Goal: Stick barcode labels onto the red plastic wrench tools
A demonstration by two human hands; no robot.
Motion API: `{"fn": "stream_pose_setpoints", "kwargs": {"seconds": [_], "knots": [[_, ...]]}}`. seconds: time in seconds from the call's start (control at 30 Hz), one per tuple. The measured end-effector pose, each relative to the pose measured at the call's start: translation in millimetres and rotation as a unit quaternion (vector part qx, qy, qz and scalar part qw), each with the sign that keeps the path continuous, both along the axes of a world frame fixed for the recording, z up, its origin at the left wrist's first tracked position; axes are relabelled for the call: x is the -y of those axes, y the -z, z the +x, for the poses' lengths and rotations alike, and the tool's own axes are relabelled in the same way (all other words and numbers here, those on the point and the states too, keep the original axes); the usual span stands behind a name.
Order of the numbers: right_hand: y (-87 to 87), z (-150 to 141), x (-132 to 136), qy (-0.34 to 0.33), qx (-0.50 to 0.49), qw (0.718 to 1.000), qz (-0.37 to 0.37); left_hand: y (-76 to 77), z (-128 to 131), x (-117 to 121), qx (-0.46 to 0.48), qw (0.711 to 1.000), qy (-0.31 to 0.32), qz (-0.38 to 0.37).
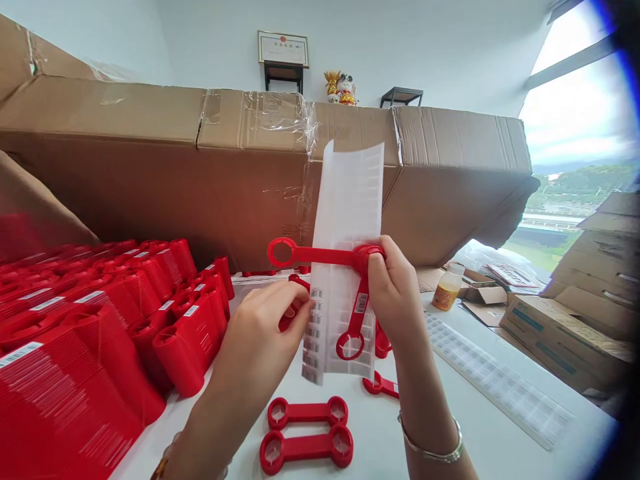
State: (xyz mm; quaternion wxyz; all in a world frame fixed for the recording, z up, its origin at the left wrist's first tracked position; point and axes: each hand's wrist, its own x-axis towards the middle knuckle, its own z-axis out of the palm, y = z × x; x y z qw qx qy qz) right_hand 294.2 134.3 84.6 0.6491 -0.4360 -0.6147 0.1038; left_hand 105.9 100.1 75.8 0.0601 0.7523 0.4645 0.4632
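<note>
Facing brown cardboard [250, 183] across a white surface [380, 440]; grasping red ring-ended pieces [325, 256] and a whitish label sheet [347, 200] with the right hand [395, 287] near frame centre; curling the left hand [260, 327] at the sheet's left edge, leaving that grip impossible to tell.

The left hand [265, 320] and the right hand [395, 287] are bare, and so are both forearms as far as they show. Around the right wrist runs a slim, rounded, silver-coloured bangle [444, 458] with a shiny finish. On the left wrist, partly cut off by the lower edge, sits a brown-and-gold bracelet [162, 465] beside something paler and silvery; whether they are one piece cannot be told.
</note>
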Motion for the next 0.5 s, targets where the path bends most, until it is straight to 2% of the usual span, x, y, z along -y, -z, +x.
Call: {"fn": "stream_pose_setpoints", "kwargs": {"seconds": [0.07, 0.13, 0.27, 0.37, 0.43, 0.5], "knots": [[1.3, 0.0, -3.0, 0.007, 0.008, 1.000, -0.011, -2.0, 1.5, 4.8, 0.000, 0.999, 0.031, 0.018], [1.5, -0.4, -4.5, 0.007, 0.014, 1.000, -0.017, -5.6, 1.7, 8.8, 0.021, 0.997, 0.068, -0.004], [0.8, -2.0, -4.6, 0.007, 0.022, 1.000, -0.018, -13.6, -1.4, 14.8, 0.093, 0.984, 0.121, -0.090], [0.7, -4.4, -2.7, 0.004, 0.028, 0.999, -0.021, -16.5, -3.5, 16.8, 0.194, 0.951, 0.165, -0.177], [0.9, -6.8, 0.0, -0.007, 0.026, 0.999, -0.025, -17.2, -3.0, 16.5, 0.255, 0.928, 0.168, -0.214], [0.8, -9.7, 4.4, -0.029, 0.020, 0.999, -0.028, -17.8, -1.2, 15.5, 0.293, 0.921, 0.140, -0.213]]}}
